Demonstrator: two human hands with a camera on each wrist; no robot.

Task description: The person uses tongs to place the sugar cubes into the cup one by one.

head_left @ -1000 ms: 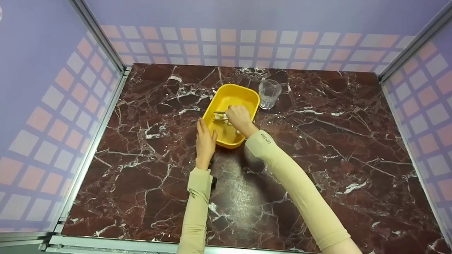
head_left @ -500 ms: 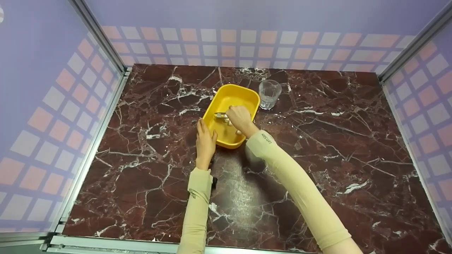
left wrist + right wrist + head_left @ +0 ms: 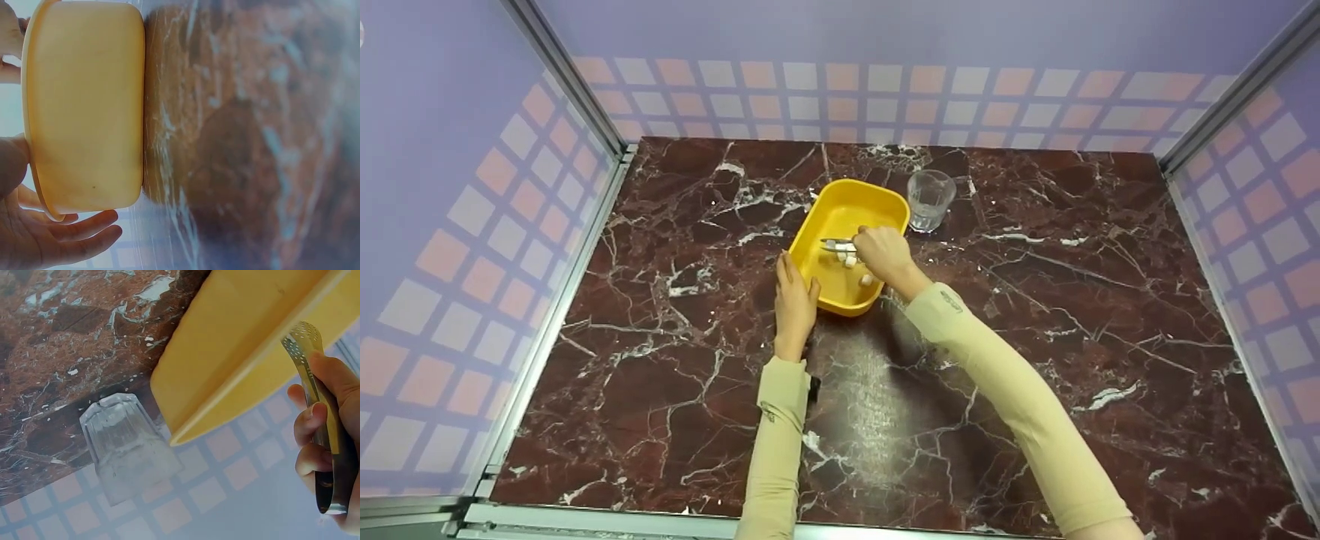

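A yellow rectangular tub (image 3: 849, 306) sits on the marbled tabletop, several small white cubes (image 3: 867, 280) lying on its floor. My left hand (image 3: 796, 307) holds its near-left corner; in the left wrist view the thumb is at the rim (image 3: 28, 112) and the fingers (image 3: 84, 230) reach along the adjoining wall. Over the tub, my right hand (image 3: 883, 251) grips metal tongs (image 3: 329, 433) with perforated tips. In the head view the tongs point left, and something white shows between their arms; I cannot tell whether a cube is pinched there.
A clear drinking glass (image 3: 931, 199) stands close beside the tub's far-right corner. Small white crumbs lie on the dark red marbled tabletop (image 3: 1080, 337) around it. Purple tiled-pattern panels (image 3: 885, 90) enclose the back and sides.
The tong arms have come closer together. My right hand has then shifted right with the tongs, uncovering more white cubes. My left hand and the tub have stayed in place.
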